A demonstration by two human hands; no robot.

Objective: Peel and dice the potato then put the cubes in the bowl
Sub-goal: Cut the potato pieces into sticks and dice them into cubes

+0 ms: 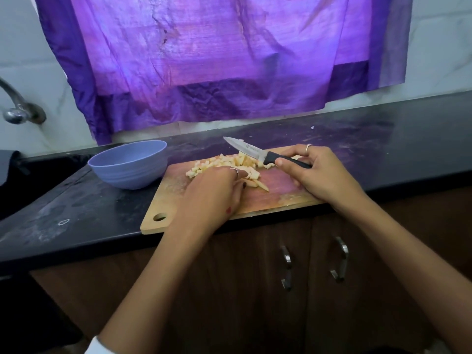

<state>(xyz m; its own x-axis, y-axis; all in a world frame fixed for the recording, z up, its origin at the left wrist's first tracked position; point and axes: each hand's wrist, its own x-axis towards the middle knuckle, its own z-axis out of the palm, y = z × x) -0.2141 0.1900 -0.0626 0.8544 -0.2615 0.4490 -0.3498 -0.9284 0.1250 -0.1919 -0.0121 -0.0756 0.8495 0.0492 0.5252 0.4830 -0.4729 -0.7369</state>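
Dicing nearly done: right hand fingers curled round the knife handle, left hand fingers pressed together on uncut potato strips beside the cubes, where a slipping blade could nick them; bowl lies beyond.

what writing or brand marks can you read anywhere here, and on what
Knife blade: a small printed brand mark with a logo beside it, too blurred to read for certain.
Right hand holds the knife by its black handle; no text shows on the handle.
Bowl, cutting board, purple cloth: no writing visible.
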